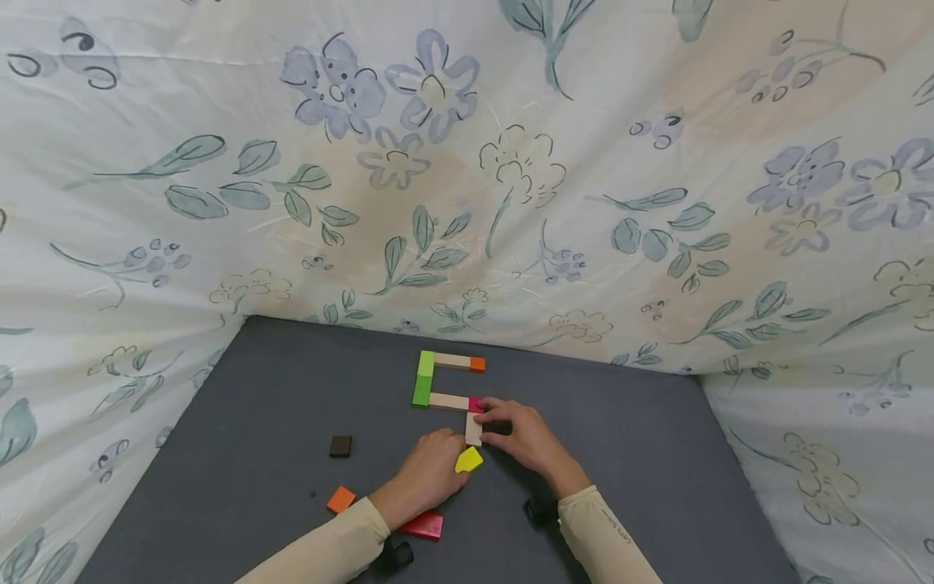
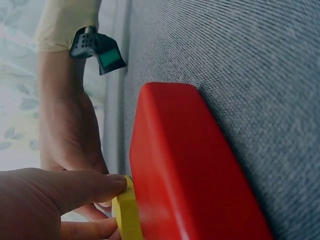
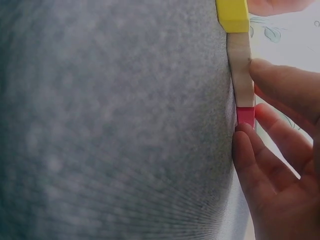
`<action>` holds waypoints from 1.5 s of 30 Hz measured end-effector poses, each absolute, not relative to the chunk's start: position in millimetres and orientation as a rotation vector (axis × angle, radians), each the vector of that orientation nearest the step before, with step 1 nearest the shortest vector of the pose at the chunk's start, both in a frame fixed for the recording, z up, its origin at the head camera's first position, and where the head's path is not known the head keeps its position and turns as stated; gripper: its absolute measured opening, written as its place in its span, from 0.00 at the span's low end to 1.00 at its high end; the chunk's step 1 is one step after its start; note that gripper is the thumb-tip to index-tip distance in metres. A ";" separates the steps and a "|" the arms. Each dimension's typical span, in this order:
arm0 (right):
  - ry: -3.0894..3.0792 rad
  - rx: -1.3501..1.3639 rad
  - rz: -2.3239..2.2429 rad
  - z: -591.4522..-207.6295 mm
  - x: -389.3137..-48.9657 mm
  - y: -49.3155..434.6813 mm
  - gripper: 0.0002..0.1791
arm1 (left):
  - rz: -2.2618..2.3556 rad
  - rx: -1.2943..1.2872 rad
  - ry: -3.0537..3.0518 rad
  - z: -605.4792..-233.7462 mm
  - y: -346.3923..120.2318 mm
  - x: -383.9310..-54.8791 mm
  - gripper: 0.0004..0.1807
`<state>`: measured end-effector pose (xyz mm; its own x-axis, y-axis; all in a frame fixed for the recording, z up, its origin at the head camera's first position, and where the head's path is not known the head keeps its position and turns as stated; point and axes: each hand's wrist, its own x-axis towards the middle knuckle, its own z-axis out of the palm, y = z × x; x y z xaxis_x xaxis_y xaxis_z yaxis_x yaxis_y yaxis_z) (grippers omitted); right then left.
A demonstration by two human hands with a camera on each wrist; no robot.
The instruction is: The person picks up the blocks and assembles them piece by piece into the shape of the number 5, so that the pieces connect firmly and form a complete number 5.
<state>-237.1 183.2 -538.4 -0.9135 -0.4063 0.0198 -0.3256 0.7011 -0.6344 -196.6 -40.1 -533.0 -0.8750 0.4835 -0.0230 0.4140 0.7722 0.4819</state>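
My left hand (image 1: 435, 469) pinches a yellow block (image 1: 469, 460) between thumb and fingers, as the left wrist view shows. The yellow block meets the near end of a pale wooden block (image 1: 473, 429). My right hand (image 1: 527, 438) rests at the wooden block's right side. In the right wrist view, its thumb touches the wooden block (image 3: 241, 70) and other fingertips touch a pink block (image 3: 245, 116). Beyond them, pale wooden bars (image 1: 448, 401), green blocks (image 1: 423, 379) and an orange block (image 1: 477, 365) continue the line. The right fingertips partly cover the pink block.
A red block (image 1: 425, 526) lies beneath the left wrist. An orange block (image 1: 340, 500) and a dark brown block (image 1: 340, 446) sit to the left on the dark grey table (image 1: 255, 422). Flowered cloth (image 1: 511, 203) hangs behind the table and at its sides.
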 end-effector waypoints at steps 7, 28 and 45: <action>2.779 -0.544 -1.011 -542.5 -236.2 184.7 0.20 | 0.718 0.709 2.780 -533.2 -40.2 -198.6 0.21; 2.735 -0.770 -0.867 -535.6 -235.4 183.8 0.19 | 0.732 0.721 2.779 -528.8 -40.8 -198.6 0.20; 2.754 -0.769 -0.899 -537.0 -236.0 185.8 0.18 | 0.752 0.738 2.776 -531.0 -41.6 -200.4 0.20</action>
<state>-236.0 185.8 -537.0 -0.8585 -0.5123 0.0212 -0.4262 0.6900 -0.5851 -200.4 -41.6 -531.0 -0.8626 0.5047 -0.0356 0.4177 0.7500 0.5128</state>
